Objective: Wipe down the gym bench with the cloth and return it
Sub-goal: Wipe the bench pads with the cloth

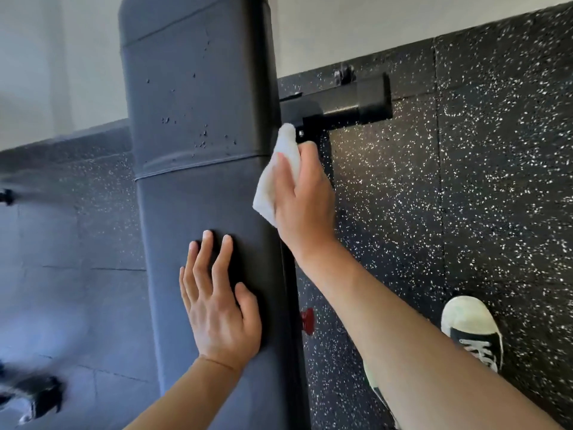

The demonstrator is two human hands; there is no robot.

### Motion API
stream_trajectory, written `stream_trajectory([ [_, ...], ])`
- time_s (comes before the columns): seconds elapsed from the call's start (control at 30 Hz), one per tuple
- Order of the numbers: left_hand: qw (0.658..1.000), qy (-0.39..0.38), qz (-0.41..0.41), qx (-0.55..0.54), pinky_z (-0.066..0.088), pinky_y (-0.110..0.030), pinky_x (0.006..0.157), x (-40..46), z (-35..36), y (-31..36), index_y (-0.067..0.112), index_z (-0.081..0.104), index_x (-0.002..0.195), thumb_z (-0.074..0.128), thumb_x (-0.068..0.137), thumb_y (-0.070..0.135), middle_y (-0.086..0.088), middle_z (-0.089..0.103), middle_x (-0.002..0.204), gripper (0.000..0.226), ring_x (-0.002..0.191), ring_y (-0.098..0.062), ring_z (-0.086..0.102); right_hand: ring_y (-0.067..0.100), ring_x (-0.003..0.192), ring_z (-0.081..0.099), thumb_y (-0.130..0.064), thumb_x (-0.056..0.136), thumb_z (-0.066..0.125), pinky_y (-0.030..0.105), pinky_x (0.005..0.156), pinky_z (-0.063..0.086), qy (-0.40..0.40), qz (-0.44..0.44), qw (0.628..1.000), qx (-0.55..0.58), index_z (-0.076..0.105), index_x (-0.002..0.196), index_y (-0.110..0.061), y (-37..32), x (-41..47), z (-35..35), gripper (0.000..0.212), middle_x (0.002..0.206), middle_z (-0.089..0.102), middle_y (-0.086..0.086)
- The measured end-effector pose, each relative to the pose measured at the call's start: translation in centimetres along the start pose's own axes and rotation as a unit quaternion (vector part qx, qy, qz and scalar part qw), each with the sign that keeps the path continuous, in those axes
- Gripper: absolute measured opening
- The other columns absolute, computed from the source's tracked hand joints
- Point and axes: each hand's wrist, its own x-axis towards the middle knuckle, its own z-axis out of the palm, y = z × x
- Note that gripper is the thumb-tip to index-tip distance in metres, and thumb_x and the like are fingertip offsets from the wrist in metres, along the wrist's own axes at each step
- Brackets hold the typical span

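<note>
Left hand (217, 308) lies flat, fingers straight, on the gym bench (198, 187) pad. Right hand (302, 197) grips the white cloth (279, 178) against the pad's right edge. Wiping seems underway; flecks remain farther up, and the cloth's return is not yet done.

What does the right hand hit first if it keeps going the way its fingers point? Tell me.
Probably the black metal frame bracket: the right hand, gripping the white cloth, points straight at it along the bench pad edge. Depth is unclear.
</note>
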Motion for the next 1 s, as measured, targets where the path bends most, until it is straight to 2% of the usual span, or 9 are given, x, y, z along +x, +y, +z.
stream_trajectory([
  [0.17, 1.0, -0.006, -0.002, 0.011, 0.021, -0.064, 0.123, 0.1, 0.0, -0.1, 0.015, 0.041, 0.156, 0.038, 0.088, 0.021, -0.007, 0.028, 0.17, 0.069, 0.159, -0.032, 0.019, 0.025, 0.082, 0.055, -0.046, 0.106, 0.042, 0.047, 0.072, 0.045, -0.046, -0.006, 0.999, -0.013, 0.044, 0.1, -0.022, 2.6, -7.9, -1.6, 0.025, 0.09, 0.056, -0.003],
  [0.33, 1.0, -0.007, -0.001, 0.017, 0.022, -0.066, 0.122, 0.2, 0.1, 0.1, 0.014, 0.041, 0.156, 0.039, 0.086, 0.021, -0.01, 0.03, 0.169, 0.07, 0.158, -0.036, 0.022, 0.017, 0.073, 0.056, -0.063, 0.103, 0.032, 0.04, 0.064, 0.043, -0.096, 0.01, 0.994, -0.051, 0.042, 0.099, -0.033, 6.0, -16.9, -3.6, 0.032, 0.085, 0.056, -0.011],
  [0.43, 1.0, -0.004, 0.001, 0.019, 0.021, -0.065, 0.123, 0.2, 0.1, -0.1, 0.014, 0.041, 0.156, 0.039, 0.086, 0.02, -0.011, 0.03, 0.169, 0.07, 0.158, -0.036, 0.022, 0.017, 0.07, 0.054, -0.056, 0.104, 0.037, 0.032, 0.062, 0.034, -0.087, 0.011, 0.995, -0.05, 0.043, 0.099, -0.03, 5.7, -15.3, -3.1, 0.027, 0.082, 0.056, -0.009],
  [0.6, 1.0, -0.008, 0.003, 0.016, 0.021, -0.065, 0.123, 0.2, 0.2, 0.0, 0.013, 0.041, 0.156, 0.037, 0.088, 0.02, -0.01, 0.029, 0.169, 0.068, 0.159, -0.034, 0.019, 0.025, 0.074, 0.054, -0.046, 0.105, 0.044, 0.042, 0.065, 0.041, -0.026, -0.011, 1.0, -0.005, 0.047, 0.099, -0.017, 2.5, -6.1, -1.1, 0.03, 0.085, 0.057, -0.001],
  [0.73, 1.0, -0.008, -0.001, 0.01, 0.021, -0.065, 0.123, 0.1, 0.1, -0.1, 0.016, 0.042, 0.156, 0.038, 0.088, 0.022, -0.009, 0.029, 0.169, 0.069, 0.159, -0.033, 0.019, 0.017, 0.074, 0.048, -0.039, 0.105, 0.053, 0.034, 0.067, 0.031, 0.03, -0.023, 0.999, -0.008, 0.045, 0.096, -0.021, 0.1, 0.5, 0.7, 0.022, 0.086, 0.058, -0.005],
  [0.83, 1.0, -0.002, 0.0, 0.009, 0.021, -0.063, 0.123, 0.1, 0.1, -0.2, 0.018, 0.042, 0.157, 0.039, 0.089, 0.023, -0.007, 0.03, 0.169, 0.069, 0.159, -0.032, 0.021, 0.015, 0.071, 0.046, -0.039, 0.105, 0.055, 0.032, 0.066, 0.031, 0.027, -0.029, 0.999, -0.01, 0.042, 0.092, -0.021, 0.5, -1.0, 0.3, 0.025, 0.081, 0.054, -0.008],
  [0.93, 1.0, 0.003, 0.003, 0.008, 0.021, -0.062, 0.124, 0.0, 0.2, -0.4, 0.019, 0.042, 0.158, 0.04, 0.089, 0.023, -0.005, 0.029, 0.17, 0.068, 0.159, -0.031, 0.021, 0.014, 0.072, 0.051, -0.04, 0.105, 0.054, 0.037, 0.066, 0.042, -0.006, -0.019, 1.0, -0.006, 0.046, 0.093, -0.021, 1.9, -6.7, -1.1, 0.024, 0.082, 0.056, -0.011],
  [1.0, 1.0, 0.007, 0.001, 0.009, 0.021, -0.062, 0.123, 0.0, 0.2, -0.4, 0.02, 0.042, 0.158, 0.041, 0.089, 0.023, -0.004, 0.029, 0.17, 0.069, 0.159, -0.03, 0.021, 0.01, 0.074, 0.055, -0.039, 0.106, 0.054, 0.035, 0.067, 0.045, -0.02, -0.002, 1.0, 0.004, 0.047, 0.093, -0.025, 3.4, -11.3, -1.8, 0.02, 0.084, 0.058, -0.014],
])
